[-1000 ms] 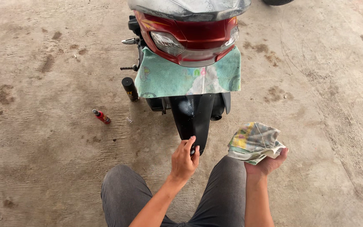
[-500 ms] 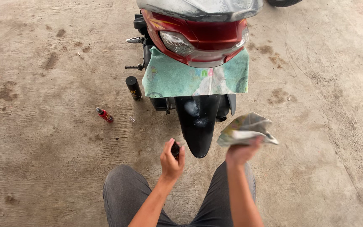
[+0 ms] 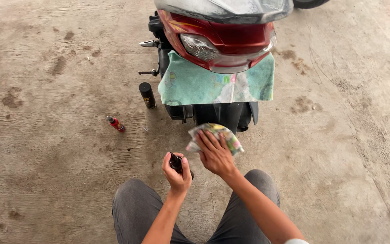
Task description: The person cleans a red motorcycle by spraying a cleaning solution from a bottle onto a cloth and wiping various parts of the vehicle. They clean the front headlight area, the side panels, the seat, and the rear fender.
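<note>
Grey concrete floor spreads under us, scuffed and blotched with darker stains — no walls in view, only this ground and the rear of a scooter with its red tail section. We crouch behind it, our grey-trousered knees at the bottom edge. Our left hand is clenched around a small dark bottle, held upright just below the rear mudguard. Our right hand presses a crumpled patterned rag against that mudguard, fingers spread over the cloth. A green cloth hangs under the tail light. To the left, on the floor, a black can stands upright — a small red bottle lies beyond it.
</note>
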